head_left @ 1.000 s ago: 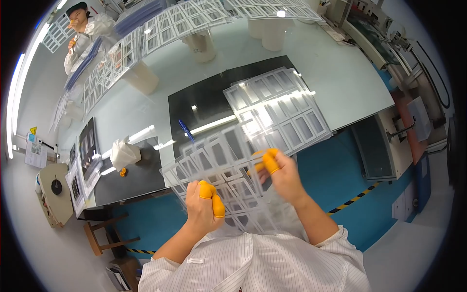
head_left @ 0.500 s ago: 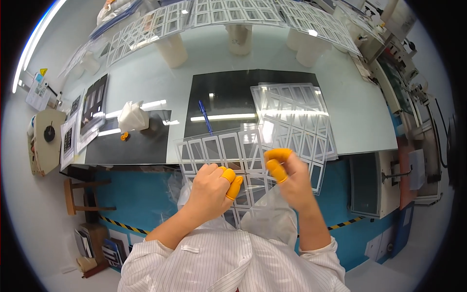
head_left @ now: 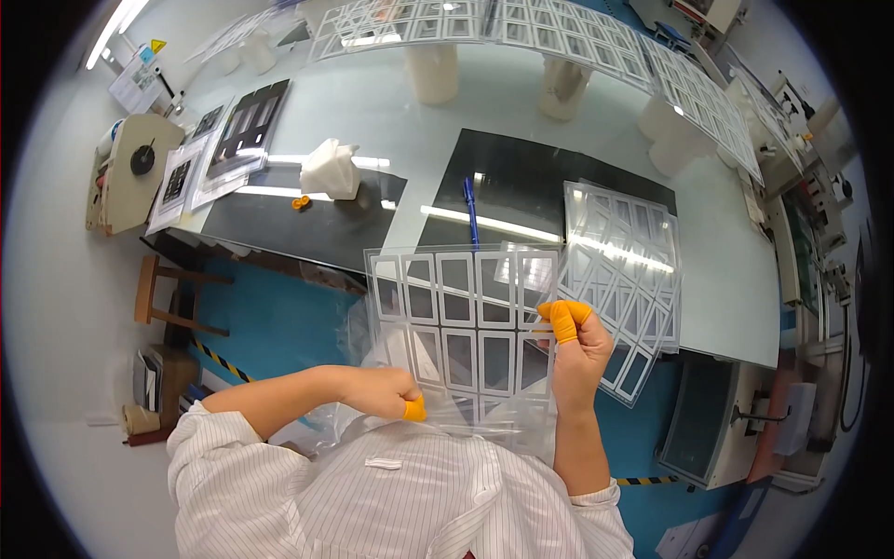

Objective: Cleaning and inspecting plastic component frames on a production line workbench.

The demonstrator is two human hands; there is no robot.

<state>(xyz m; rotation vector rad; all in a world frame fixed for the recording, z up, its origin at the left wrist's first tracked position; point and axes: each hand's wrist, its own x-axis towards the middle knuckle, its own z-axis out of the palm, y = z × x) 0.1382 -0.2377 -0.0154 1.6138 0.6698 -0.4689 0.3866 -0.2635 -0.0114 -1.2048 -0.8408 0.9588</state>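
A clear plastic sheet printed with rows of white rectangular frames point(head_left: 480, 330) lies in front of me, over the table's near edge and my lap. My right hand point(head_left: 579, 343), with orange finger cots on thumb and forefinger, pinches this sheet at its right edge. Closed by the lower left of the sheet is my left hand point(head_left: 384, 395); an orange cot shows on one finger, and what the fingers hold is hidden. Loose clear film point(head_left: 340, 415) lies crumpled beneath it. Several similar framed sheets point(head_left: 643, 247) are stacked askew to the right.
A blue pen point(head_left: 470, 210) rests on the dark mat point(head_left: 503, 163). Farther left stand a white tissue pack point(head_left: 329, 170) and loose orange finger cots point(head_left: 301, 202). Along the back, white cylinders point(head_left: 431, 74) support more framed sheets point(head_left: 400, 23). A wooden stool point(head_left: 149, 289) is at lower left.
My left hand has moved down and left, off the sheet's middle. The right hand has come to the sheet's right edge and grips it. The whole view has turned and tilted.
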